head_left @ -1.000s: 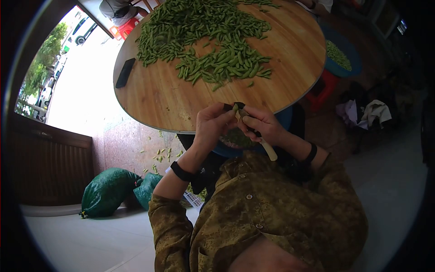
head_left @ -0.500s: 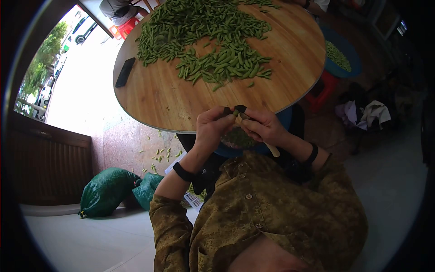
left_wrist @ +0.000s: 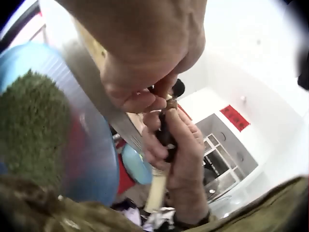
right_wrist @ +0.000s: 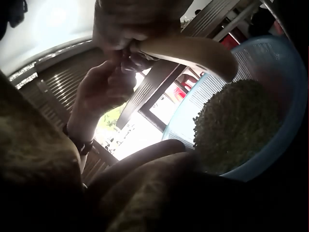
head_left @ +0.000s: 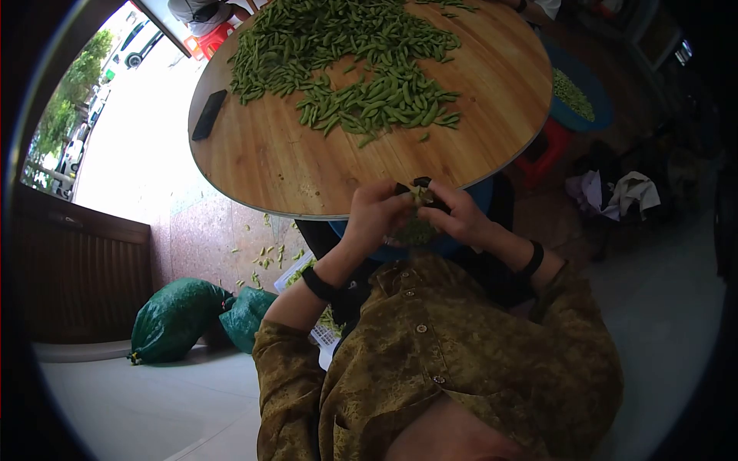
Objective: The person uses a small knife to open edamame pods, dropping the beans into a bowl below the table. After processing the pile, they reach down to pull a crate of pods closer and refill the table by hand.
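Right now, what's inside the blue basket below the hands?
The blue basket holds a heap of small green pieces. They cover the bottom, so anything buried can't be seen.

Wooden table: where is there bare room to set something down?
The table has bare wood right of the pods, and along its near side between the black slab and left hand, bar some specks. Pods crowd the far left.

The table [head_left: 307, 169] has a smooth, wood-grained top with a slight sheen, and the slatted door [head_left: 84, 269] looks like dark wood. The green sacks [head_left: 178, 319] look like woven plastic, shiny and wrinkled, beside glossy pale floor tiles [head_left: 192, 399]. The blue basket [right_wrist: 294, 116] is ribbed, perforated plastic; the patterned shirt [head_left: 492, 338] is soft, creased cloth.
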Action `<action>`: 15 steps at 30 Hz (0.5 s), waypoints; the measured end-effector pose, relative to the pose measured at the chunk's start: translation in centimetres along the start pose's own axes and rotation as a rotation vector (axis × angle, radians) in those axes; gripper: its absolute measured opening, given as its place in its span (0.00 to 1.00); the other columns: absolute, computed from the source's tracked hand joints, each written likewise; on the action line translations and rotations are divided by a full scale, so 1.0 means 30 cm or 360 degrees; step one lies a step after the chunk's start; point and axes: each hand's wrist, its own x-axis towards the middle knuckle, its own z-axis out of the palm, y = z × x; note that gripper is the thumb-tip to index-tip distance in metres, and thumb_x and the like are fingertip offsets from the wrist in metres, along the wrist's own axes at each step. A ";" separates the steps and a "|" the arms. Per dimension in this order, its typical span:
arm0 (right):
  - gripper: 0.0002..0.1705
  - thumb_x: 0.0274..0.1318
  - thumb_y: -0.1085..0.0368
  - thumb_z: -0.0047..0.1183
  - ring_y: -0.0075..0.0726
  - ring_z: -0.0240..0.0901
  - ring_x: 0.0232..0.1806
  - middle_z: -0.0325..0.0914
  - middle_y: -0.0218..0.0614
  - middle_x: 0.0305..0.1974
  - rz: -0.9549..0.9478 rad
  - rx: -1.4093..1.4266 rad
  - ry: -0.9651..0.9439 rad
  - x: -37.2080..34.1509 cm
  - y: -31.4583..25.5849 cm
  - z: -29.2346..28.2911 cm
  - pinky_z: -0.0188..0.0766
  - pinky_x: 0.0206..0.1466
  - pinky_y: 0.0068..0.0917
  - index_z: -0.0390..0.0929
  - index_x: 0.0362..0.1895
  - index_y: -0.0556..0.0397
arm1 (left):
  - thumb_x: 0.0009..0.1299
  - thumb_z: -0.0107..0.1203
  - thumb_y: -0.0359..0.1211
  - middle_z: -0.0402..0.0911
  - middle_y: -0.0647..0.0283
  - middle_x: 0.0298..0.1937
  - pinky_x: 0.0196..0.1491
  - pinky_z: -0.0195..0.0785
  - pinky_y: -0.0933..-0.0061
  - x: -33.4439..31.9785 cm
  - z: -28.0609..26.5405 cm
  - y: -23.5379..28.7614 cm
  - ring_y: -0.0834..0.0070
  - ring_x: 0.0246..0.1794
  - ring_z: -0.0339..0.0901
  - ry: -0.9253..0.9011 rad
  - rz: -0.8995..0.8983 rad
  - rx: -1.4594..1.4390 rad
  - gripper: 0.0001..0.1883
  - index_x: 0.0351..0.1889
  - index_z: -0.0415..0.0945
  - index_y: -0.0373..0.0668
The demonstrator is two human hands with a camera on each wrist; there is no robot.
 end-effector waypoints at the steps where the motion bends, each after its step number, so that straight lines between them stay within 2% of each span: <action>1: 0.09 0.60 0.68 0.48 0.24 0.69 0.27 0.71 0.32 0.28 0.0142 0.0114 0.0011 -0.004 0.012 -0.009 0.65 0.28 0.24 0.70 0.43 0.58 | 0.67 0.51 0.30 0.78 0.60 0.24 0.24 0.65 0.71 -0.020 -0.014 0.011 0.69 0.21 0.74 0.0002 -0.0006 0.0002 0.06 0.32 0.75 0.36; 2: 0.09 0.62 0.66 0.49 0.20 0.67 0.25 0.71 0.30 0.28 0.0287 0.0233 0.0025 -0.010 0.023 -0.018 0.64 0.27 0.21 0.69 0.44 0.57 | 0.65 0.52 0.30 0.79 0.55 0.26 0.27 0.68 0.66 -0.051 -0.053 0.022 0.63 0.24 0.77 0.0024 0.0405 0.0716 0.07 0.32 0.76 0.36; 3: 0.09 0.62 0.66 0.49 0.20 0.67 0.25 0.71 0.30 0.28 0.0290 0.0246 0.0031 -0.019 0.028 -0.030 0.64 0.27 0.21 0.69 0.44 0.57 | 0.64 0.53 0.31 0.80 0.50 0.27 0.30 0.71 0.60 -0.086 -0.093 0.035 0.57 0.27 0.79 0.0036 0.0817 0.1432 0.07 0.31 0.76 0.35; 5: 0.10 0.64 0.64 0.48 0.15 0.63 0.22 0.71 0.27 0.27 0.0439 0.0460 0.0191 -0.037 0.029 -0.059 0.62 0.26 0.18 0.69 0.44 0.56 | 0.61 0.54 0.31 0.79 0.46 0.30 0.36 0.72 0.55 -0.185 -0.164 0.066 0.50 0.33 0.78 -0.0071 0.0429 0.2156 0.07 0.33 0.77 0.37; 6: 0.10 0.64 0.64 0.48 0.15 0.63 0.22 0.71 0.27 0.27 0.0437 0.0471 0.0204 -0.043 0.026 -0.068 0.62 0.26 0.18 0.69 0.44 0.56 | 0.61 0.54 0.31 0.79 0.46 0.30 0.36 0.72 0.55 -0.217 -0.188 0.096 0.50 0.33 0.78 -0.0083 0.0430 0.2168 0.07 0.33 0.77 0.37; 8: 0.10 0.65 0.64 0.46 0.14 0.63 0.22 0.70 0.27 0.27 0.0450 0.0465 0.0235 -0.047 0.019 -0.078 0.61 0.25 0.17 0.69 0.44 0.56 | 0.60 0.54 0.30 0.80 0.48 0.30 0.37 0.72 0.56 -0.263 -0.221 0.142 0.51 0.33 0.79 -0.0527 -0.0089 0.2532 0.06 0.33 0.79 0.39; 9: 0.10 0.65 0.64 0.46 0.14 0.63 0.22 0.70 0.27 0.27 0.0449 0.0470 0.0228 -0.043 0.019 -0.072 0.61 0.25 0.17 0.69 0.44 0.56 | 0.60 0.54 0.30 0.80 0.48 0.30 0.37 0.72 0.56 -0.252 -0.236 0.139 0.51 0.33 0.79 -0.0522 -0.0097 0.2533 0.06 0.33 0.79 0.39; 11: 0.09 0.64 0.65 0.46 0.14 0.63 0.22 0.70 0.26 0.26 0.0378 0.0402 0.0160 -0.023 0.015 -0.055 0.61 0.25 0.17 0.69 0.45 0.57 | 0.60 0.53 0.30 0.79 0.48 0.30 0.39 0.72 0.56 -0.166 -0.276 0.129 0.50 0.34 0.78 -0.0479 0.0192 0.2333 0.06 0.33 0.78 0.39; 13: 0.09 0.64 0.65 0.46 0.14 0.63 0.22 0.70 0.26 0.26 0.0360 0.0427 0.0151 -0.004 -0.007 -0.038 0.61 0.25 0.17 0.69 0.45 0.57 | 0.60 0.54 0.30 0.77 0.48 0.26 0.35 0.70 0.58 -0.035 -0.268 0.119 0.51 0.29 0.77 -0.0070 0.0804 0.1868 0.06 0.30 0.77 0.37; 15: 0.09 0.64 0.65 0.46 0.14 0.63 0.22 0.70 0.26 0.26 0.0352 0.0442 0.0149 0.008 -0.018 -0.030 0.61 0.24 0.17 0.69 0.45 0.57 | 0.59 0.53 0.29 0.77 0.49 0.28 0.37 0.69 0.58 0.100 -0.231 0.118 0.51 0.32 0.77 0.0128 0.0832 0.1582 0.05 0.31 0.76 0.36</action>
